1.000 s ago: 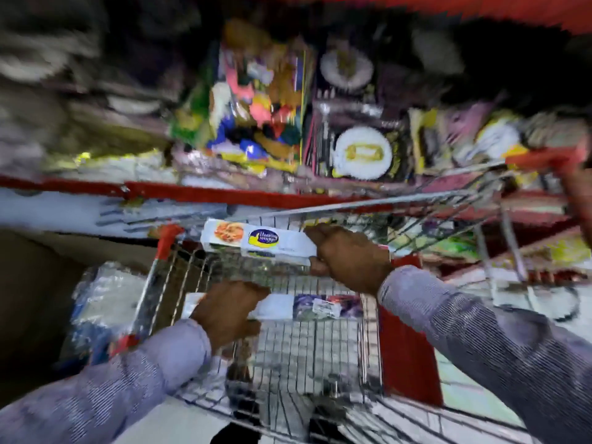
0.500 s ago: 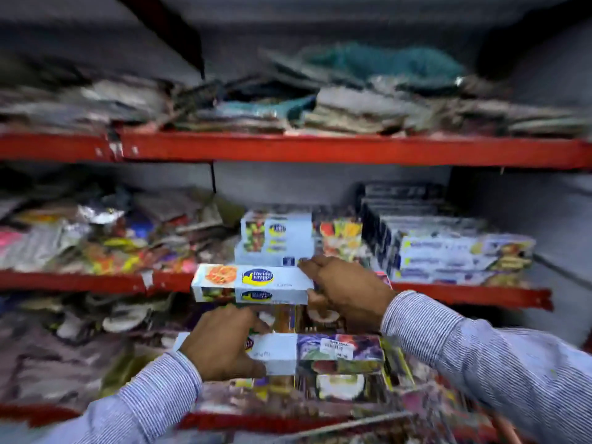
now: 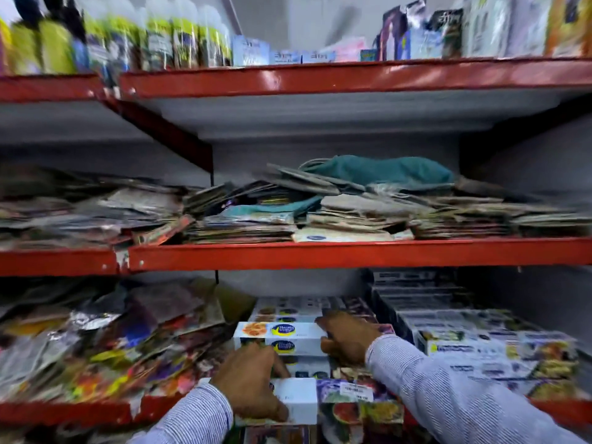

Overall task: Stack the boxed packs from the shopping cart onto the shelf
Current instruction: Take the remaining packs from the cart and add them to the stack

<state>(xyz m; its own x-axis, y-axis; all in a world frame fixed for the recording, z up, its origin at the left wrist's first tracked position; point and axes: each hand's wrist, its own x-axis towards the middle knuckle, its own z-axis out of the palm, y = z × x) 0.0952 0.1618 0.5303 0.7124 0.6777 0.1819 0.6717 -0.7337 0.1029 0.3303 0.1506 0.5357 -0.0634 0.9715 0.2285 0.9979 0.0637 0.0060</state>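
Note:
My right hand [image 3: 347, 338] grips the right end of a long white boxed pack [image 3: 278, 336] with a blue and yellow oval logo, holding it over a stack of like packs [image 3: 288, 310] on the lowest red shelf [image 3: 64, 411]. My left hand [image 3: 253, 382] grips the left end of a second boxed pack [image 3: 336, 402], white with fruit pictures and a price sticker, held lower and nearer to me at the shelf's front edge. The shopping cart is out of view.
More boxed packs [image 3: 480, 344] are piled at the right of the same shelf. Loose foil and plastic packets [image 3: 105, 344] crowd its left part. The middle shelf [image 3: 352, 251] holds flat paper packs and a teal cloth [image 3: 381, 169]. Bottles [image 3: 128, 36] line the top shelf.
Both hands lifted the two packs from the cart up to the shelf. The upper pack now sits over the stack, and the view has tilted upward.

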